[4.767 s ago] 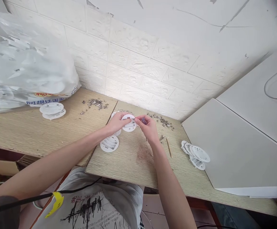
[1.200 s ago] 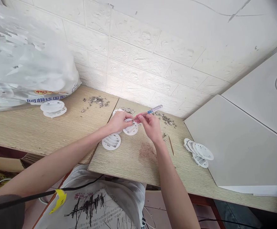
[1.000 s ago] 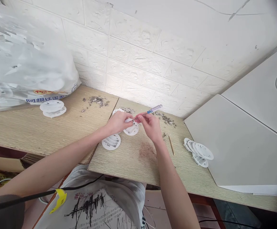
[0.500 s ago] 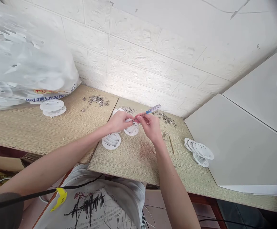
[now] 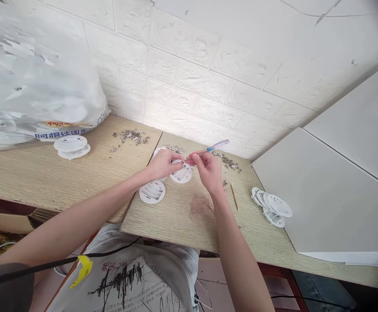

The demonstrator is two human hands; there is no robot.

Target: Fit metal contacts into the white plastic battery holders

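My right hand (image 5: 208,170) is closed around a screwdriver (image 5: 218,145) with a clear handle and blue collar. Its shaft points left, its tip near my left fingertips. Thumb and fingers of my left hand (image 5: 165,164) pinch the upper left edge of a round white plastic cover (image 5: 182,174), slotted like a battery compartment. A tiny metal piece seems to sit at those fingertips, too small to make out. Close by on the left lies another round white cover (image 5: 152,192), and one more (image 5: 159,151) is partly hidden behind my left hand.
Small metal parts lie in piles (image 5: 134,137) along the wall, one (image 5: 229,162) behind my right hand. A thin wooden stick (image 5: 234,197) and stacked white covers (image 5: 272,208) are on the right. A full plastic bag (image 5: 42,82) stands left beside two covers (image 5: 72,146).
My right hand and the screwdriver have shifted slightly right and up, the tip drawing a little away from the left fingers. More of the white cover shows.
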